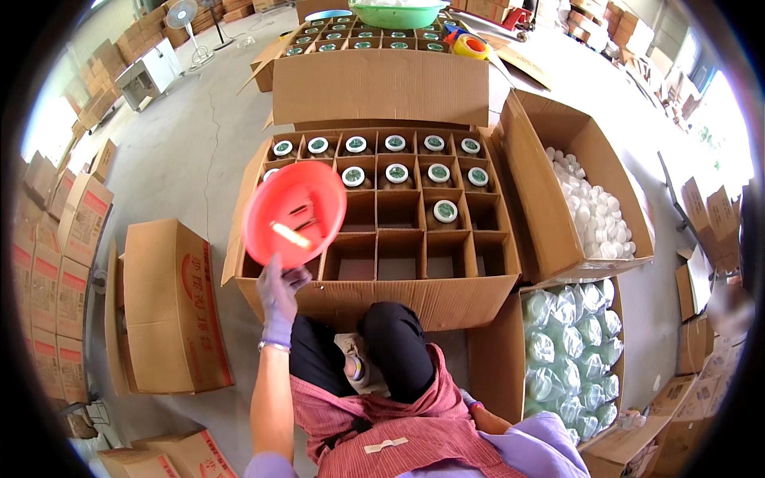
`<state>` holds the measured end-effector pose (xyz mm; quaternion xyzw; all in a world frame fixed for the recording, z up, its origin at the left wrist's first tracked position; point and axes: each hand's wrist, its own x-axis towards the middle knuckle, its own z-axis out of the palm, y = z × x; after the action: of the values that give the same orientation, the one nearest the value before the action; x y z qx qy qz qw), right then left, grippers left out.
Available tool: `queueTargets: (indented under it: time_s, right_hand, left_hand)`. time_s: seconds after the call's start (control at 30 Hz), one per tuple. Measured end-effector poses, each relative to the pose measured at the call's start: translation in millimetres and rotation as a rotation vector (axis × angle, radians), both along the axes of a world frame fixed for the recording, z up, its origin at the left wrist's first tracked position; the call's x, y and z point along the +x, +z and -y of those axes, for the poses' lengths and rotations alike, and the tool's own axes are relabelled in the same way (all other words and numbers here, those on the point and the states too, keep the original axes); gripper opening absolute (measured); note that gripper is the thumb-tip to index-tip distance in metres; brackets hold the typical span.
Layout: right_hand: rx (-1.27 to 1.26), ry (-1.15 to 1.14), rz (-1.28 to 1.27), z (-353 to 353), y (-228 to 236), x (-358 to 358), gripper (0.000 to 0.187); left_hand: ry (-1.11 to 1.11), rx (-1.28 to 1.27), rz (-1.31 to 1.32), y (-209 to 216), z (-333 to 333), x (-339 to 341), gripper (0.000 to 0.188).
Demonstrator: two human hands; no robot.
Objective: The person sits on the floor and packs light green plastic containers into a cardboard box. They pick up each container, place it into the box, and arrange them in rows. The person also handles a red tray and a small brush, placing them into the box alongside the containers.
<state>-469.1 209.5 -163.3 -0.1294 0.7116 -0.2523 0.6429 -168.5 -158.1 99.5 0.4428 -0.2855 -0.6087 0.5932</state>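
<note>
My left hand (280, 293), in a thin light glove, grips the near rim of a red plastic bowl (323, 187). A few small dark pieces and a bright strip lie in the bowl, too small to name. The bowl hangs over the left part of a divided carton (374, 288), hiding some cells. Jars (396, 174) with white-rimmed green lids fill the far rows of that carton, and one jar (445, 212) stands nearer, in the third row. My right hand (468, 397) is down beside my lap, next to the right-hand carton; its fingers are hidden.
At right, an open carton (542, 231) holds many white caps (594, 211). Below it, another box (496, 350) holds bagged greenish jars (566, 350). Beyond stands a second jar carton with a green basin (398, 16) and yellow tape roll (470, 46) on top. A closed carton (163, 307) is at left.
</note>
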Motion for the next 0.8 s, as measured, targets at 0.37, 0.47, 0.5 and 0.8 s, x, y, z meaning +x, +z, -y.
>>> queueTargets:
  time_s: [0.37, 0.47, 0.5, 0.8]
  right_hand:
    - [-0.386, 0.042, -0.108, 101, 77, -6, 0.029]
    - [-0.569, -0.066, -0.321, 127, 101, -11, 0.021]
    - [-0.680, -0.040, -0.432, 146, 129, 4, 0.020]
    - [-1.284, 0.556, -0.524, 274, 304, 139, 0.026]
  left_hand:
    - [-0.363, 0.047, -0.084, -31, 119, -131, 0.031]
    - [-0.369, -0.087, -0.061, 2, 92, -118, 0.045]
    - [-0.257, -0.242, 0.002, -1, 77, -84, 0.044]
    - [1.213, 0.181, 1.059, -103, -102, 360, 0.075]
